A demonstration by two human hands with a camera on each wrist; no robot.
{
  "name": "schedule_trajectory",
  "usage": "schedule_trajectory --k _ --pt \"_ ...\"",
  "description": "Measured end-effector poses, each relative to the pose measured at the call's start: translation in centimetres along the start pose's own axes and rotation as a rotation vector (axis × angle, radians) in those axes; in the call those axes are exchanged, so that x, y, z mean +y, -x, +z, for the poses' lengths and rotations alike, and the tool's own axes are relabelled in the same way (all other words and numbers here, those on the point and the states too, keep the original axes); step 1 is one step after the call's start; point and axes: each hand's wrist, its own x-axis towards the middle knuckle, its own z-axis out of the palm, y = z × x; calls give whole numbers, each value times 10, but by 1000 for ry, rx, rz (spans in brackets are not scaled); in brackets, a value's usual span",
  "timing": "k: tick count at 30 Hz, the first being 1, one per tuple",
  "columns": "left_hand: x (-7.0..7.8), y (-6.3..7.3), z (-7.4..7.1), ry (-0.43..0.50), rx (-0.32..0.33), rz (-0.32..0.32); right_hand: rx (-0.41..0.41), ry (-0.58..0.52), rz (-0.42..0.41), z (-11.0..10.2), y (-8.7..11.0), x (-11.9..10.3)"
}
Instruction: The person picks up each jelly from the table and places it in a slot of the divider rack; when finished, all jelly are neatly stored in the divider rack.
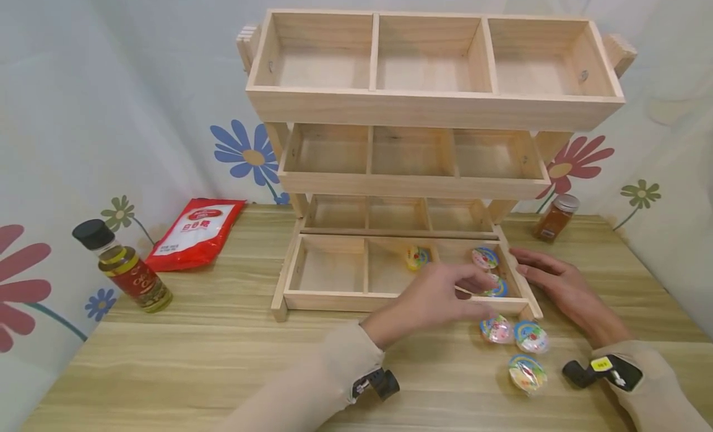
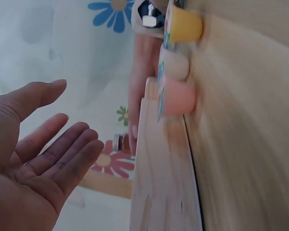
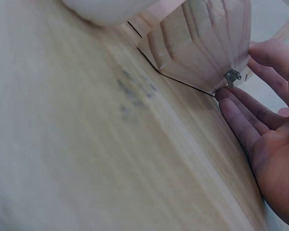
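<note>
My left hand (image 1: 431, 298) hovers over the front edge of the lowest tray, fingers spread and slightly bent. In the left wrist view nothing lies in that hand (image 2: 43, 159). The fingertips of my right hand (image 1: 570, 296) touch the outer right side of the wooden rack (image 1: 395, 107), seen too in the right wrist view. Inside the lowest tray's right compartment are jelly cups (image 1: 484, 257), partly hidden by the left hand; a yellow jelly cup (image 1: 416, 258) sits in the middle compartment. Before the rack stand a pink cup (image 1: 496, 328), a white cup (image 1: 531, 337) and a yellow-sided cup (image 1: 527, 374).
To the left stand an oil bottle (image 1: 130, 271) with a black cap and a red-and-white packet (image 1: 195, 234). A small spice jar (image 1: 556, 217) is behind the right hand. The rack's upper tiers each have three compartments. A flowered curtain hangs behind.
</note>
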Motion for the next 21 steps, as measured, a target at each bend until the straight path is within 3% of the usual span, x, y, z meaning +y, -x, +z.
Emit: schedule_trajectory --k 7,12,21 --pt "9 2 23 -38 -86 67 -16 -15 -34 2 0 -1" --pt "13 3 37 -40 -139 73 -20 6 -42 1 0 0" --pt "10 5 53 -102 -172 129 -3 73 -23 0 1 0"
